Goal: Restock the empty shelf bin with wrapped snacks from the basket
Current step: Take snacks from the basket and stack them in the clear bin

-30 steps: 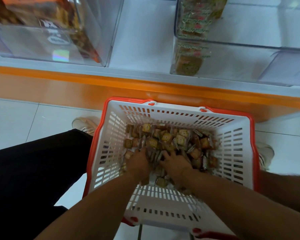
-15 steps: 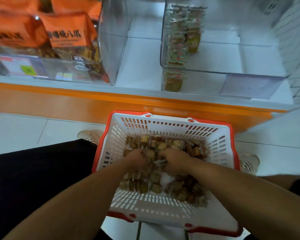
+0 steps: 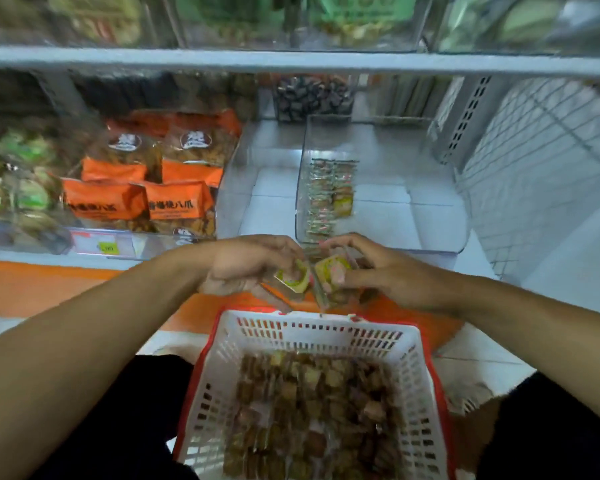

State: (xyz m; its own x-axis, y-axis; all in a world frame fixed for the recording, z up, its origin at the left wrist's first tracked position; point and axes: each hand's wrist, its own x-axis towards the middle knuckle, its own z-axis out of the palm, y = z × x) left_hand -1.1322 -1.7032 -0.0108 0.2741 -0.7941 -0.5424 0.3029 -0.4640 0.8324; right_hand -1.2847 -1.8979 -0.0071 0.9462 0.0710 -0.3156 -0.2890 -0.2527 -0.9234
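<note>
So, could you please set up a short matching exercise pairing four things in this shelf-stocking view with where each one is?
Things:
1. left hand
2. white basket
3. clear bin
4. orange bags

Places:
A. on the shelf, left of the clear bin
B. on the shelf, with one row of wrapped snacks along its left wall
C. above the basket's far rim, closed on wrapped snacks
D. on the floor by the shelf, part full of snacks

Pairs: 1-C, 2-D, 3-B, 4-A
</note>
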